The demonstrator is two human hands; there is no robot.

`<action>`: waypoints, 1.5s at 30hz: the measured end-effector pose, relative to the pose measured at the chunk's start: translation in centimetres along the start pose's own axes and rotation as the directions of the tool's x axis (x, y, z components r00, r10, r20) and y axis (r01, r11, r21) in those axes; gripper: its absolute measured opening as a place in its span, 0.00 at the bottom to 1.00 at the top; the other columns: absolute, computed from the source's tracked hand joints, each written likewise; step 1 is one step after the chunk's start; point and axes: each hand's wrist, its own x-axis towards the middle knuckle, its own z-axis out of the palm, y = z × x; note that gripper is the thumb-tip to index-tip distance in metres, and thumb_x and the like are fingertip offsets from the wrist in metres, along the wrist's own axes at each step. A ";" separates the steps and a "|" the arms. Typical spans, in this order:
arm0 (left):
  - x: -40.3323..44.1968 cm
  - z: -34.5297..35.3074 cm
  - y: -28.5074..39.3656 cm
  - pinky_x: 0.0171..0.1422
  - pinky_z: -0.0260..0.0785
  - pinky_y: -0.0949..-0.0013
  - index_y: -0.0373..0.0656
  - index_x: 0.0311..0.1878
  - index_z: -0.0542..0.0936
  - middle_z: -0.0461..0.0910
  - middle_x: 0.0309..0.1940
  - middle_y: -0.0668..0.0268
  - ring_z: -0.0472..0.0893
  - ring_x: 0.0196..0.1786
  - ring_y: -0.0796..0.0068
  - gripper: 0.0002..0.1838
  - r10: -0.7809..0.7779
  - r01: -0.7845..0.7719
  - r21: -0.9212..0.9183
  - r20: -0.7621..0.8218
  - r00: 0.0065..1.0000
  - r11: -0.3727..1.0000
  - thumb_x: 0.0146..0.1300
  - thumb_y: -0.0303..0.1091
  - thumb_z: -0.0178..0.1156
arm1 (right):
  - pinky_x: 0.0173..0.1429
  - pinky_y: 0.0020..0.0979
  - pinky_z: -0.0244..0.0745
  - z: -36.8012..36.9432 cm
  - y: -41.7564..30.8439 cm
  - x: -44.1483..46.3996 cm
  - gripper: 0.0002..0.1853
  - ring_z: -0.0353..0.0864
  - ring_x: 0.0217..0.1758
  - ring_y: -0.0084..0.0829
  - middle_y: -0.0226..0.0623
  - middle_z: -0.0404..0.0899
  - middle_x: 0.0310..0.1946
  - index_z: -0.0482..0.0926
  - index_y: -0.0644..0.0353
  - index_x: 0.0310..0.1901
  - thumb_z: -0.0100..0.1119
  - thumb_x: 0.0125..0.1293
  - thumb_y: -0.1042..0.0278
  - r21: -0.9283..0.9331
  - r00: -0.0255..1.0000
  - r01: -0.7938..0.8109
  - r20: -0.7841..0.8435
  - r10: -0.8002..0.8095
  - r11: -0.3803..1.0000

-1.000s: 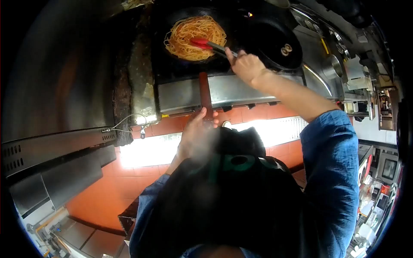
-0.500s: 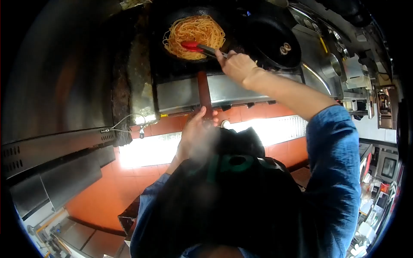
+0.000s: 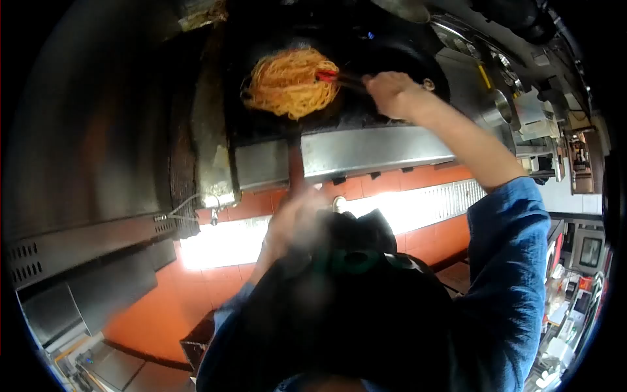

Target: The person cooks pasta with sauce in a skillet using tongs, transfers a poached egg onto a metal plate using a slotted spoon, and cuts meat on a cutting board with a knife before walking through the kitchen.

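Observation:
Orange-sauced spaghetti [image 3: 287,83] lies in a round mass in a dark frying pan [image 3: 261,121] on the stove. My left hand [image 3: 290,219], partly blurred, is closed around the pan's brown handle [image 3: 296,163]. In my right hand [image 3: 395,93] I grip tongs [image 3: 349,81] with red tips, which touch the right side of the spaghetti. A second black pan [image 3: 418,55] sits behind my right hand, with a small pale round piece [image 3: 428,84] showing in it.
A steel ledge [image 3: 379,151] runs along the stove's front. To the left stands a metal panel [image 3: 98,150]. A metal pot [image 3: 498,108] and containers [image 3: 532,111] are at the right. Orange tiles [image 3: 150,307] cover the floor below.
The pan has been drawn toward me, its handle now lower and my left hand nearer my body. The red tong tips moved right, from the spaghetti's lower left to its right side.

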 end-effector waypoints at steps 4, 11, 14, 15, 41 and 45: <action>0.5 -0.8 1.5 0.20 0.54 0.77 0.48 0.25 0.69 0.62 0.15 0.75 0.63 0.15 0.83 0.14 -0.124 0.125 -0.002 0.118 0.985 0.992 0.61 0.44 0.57 | 0.49 0.38 0.75 1.2 -2.1 4.7 0.12 0.78 0.47 0.45 0.48 0.78 0.41 0.79 0.63 0.39 0.46 0.58 0.74 0.120 0.999 -0.012 -0.029 0.016 0.993; -1.4 -2.3 -0.1 0.17 0.57 0.75 0.41 0.45 0.67 0.62 0.11 0.72 0.64 0.14 0.82 0.15 0.062 -0.069 0.032 0.175 0.983 0.997 0.59 0.35 0.58 | 0.51 0.38 0.73 0.1 -0.7 -0.2 0.13 0.76 0.50 0.45 0.54 0.76 0.43 0.76 0.70 0.41 0.44 0.56 0.79 0.039 0.990 0.015 0.137 -0.020 0.999; -1.6 -1.7 -1.0 0.17 0.56 0.77 0.43 0.43 0.70 0.63 0.12 0.73 0.65 0.15 0.82 0.13 -0.074 0.077 0.093 -0.029 0.997 0.993 0.58 0.37 0.59 | 0.48 0.37 0.75 0.2 -0.8 2.6 0.14 0.78 0.48 0.43 0.55 0.77 0.41 0.78 0.69 0.40 0.47 0.53 0.77 0.163 0.994 0.005 0.105 -0.022 0.987; -0.2 -1.2 0.2 0.17 0.56 0.77 0.43 0.42 0.71 0.63 0.13 0.73 0.65 0.15 0.83 0.13 -0.121 0.121 -0.022 -0.019 0.992 0.992 0.58 0.37 0.60 | 0.46 0.38 0.75 -0.1 -1.0 4.3 0.13 0.79 0.46 0.43 0.55 0.78 0.39 0.78 0.68 0.39 0.47 0.53 0.77 0.181 0.992 -0.040 0.127 0.017 0.983; -0.3 0.6 0.6 0.19 0.54 0.77 0.46 0.25 0.70 0.65 0.09 0.72 0.66 0.13 0.81 0.11 0.002 0.012 0.171 -0.081 0.997 0.985 0.59 0.39 0.56 | 0.45 0.38 0.75 2.4 -1.4 -0.1 0.18 0.79 0.43 0.46 0.52 0.79 0.38 0.71 0.71 0.49 0.46 0.56 0.78 0.131 0.998 -0.017 -0.056 0.025 0.991; 2.7 -0.5 2.4 0.21 0.55 0.78 0.44 0.27 0.71 0.67 0.14 0.72 0.66 0.17 0.83 0.11 -0.029 0.041 0.109 -0.112 0.993 0.993 0.59 0.40 0.57 | 0.45 0.38 0.75 3.1 -3.7 4.1 0.09 0.79 0.43 0.46 0.50 0.79 0.38 0.78 0.66 0.35 0.49 0.56 0.74 0.170 0.998 0.062 -0.032 -0.057 0.983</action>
